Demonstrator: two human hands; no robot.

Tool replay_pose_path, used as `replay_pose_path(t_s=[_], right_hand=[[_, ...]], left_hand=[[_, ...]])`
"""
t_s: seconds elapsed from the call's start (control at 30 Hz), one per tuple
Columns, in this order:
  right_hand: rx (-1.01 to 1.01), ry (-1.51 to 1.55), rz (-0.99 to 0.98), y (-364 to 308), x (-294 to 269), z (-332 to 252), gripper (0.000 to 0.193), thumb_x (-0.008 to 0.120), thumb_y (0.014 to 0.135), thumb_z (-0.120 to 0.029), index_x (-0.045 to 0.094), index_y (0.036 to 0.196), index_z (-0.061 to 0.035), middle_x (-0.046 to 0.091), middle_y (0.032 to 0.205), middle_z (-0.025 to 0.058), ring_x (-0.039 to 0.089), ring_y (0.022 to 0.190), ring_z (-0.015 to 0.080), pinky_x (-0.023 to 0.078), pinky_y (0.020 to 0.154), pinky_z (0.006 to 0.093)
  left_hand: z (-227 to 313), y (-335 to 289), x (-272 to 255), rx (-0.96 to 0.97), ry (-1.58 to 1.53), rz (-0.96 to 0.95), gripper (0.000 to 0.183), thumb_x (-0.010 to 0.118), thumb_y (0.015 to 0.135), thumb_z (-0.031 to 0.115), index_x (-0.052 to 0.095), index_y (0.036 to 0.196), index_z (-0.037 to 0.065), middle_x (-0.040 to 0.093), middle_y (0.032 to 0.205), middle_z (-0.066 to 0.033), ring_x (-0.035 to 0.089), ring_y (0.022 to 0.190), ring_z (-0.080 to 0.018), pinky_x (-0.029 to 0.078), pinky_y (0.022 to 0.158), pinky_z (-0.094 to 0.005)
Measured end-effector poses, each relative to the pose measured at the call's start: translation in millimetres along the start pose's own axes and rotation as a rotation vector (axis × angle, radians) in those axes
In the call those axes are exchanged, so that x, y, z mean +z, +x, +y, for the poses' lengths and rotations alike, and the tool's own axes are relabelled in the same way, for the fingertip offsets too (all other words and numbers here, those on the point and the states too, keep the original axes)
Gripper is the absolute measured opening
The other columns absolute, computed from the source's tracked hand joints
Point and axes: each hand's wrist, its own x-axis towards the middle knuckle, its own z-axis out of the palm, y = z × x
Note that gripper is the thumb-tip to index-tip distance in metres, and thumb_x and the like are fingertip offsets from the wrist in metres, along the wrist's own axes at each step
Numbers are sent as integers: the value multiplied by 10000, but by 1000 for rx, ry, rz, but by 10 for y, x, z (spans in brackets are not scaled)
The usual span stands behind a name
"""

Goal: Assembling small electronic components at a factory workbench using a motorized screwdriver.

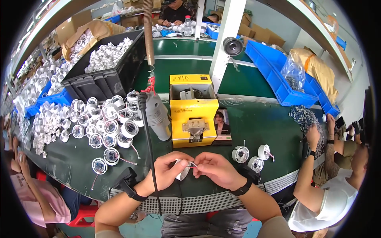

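As the left hand (165, 169) grips a round white plastic housing (183, 174) near a boxy yellow machine (194, 109), the right hand (216, 168) pinches thin wire (193, 164); left of the machine, a black crate (115, 81) holds white pieces (109, 55).

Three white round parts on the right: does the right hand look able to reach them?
Probably yes: these parts lie close by on the green table, with nothing visible between. However, the right hand is busy at the white ring in the left hand.
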Motion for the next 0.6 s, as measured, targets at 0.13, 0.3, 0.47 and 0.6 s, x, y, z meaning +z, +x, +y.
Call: replay_pose_path(t_s=[0.13,0.3,0.47,0.6], right_hand=[[-48,-20,103,31,96,11,210,538,957,-131,563,1108,13,618,988,66,595,886,128,479,831,273],[-136,-335,78,7,79,4,119,557,946,-91,611,964,13,609,953,30,575,832,106,456,766,259],[-389,-669,280,22,182,77,125,596,908,-83,597,832,15,599,834,59,556,764,145,431,687,267],[-488,-944,332,48,226,125,110,637,871,-69,593,801,5,580,786,79,553,699,171,433,644,277]], left_hand=[[10,-4,-30,-236,-173,-51,500,388,1013,422,608,1104,-18,652,965,-70,622,803,-130,525,649,-255],[-26,8,-101,-630,-553,-63,638,302,991,546,597,1133,-1,664,950,-82,644,769,-127,523,532,-242],[5,39,-122,-611,-599,-119,652,351,975,561,558,1175,-24,658,959,-92,670,834,-172,529,546,-256],[-27,44,-73,-537,-574,-79,639,367,979,542,535,1222,-24,646,954,-90,653,804,-157,532,588,-262]])
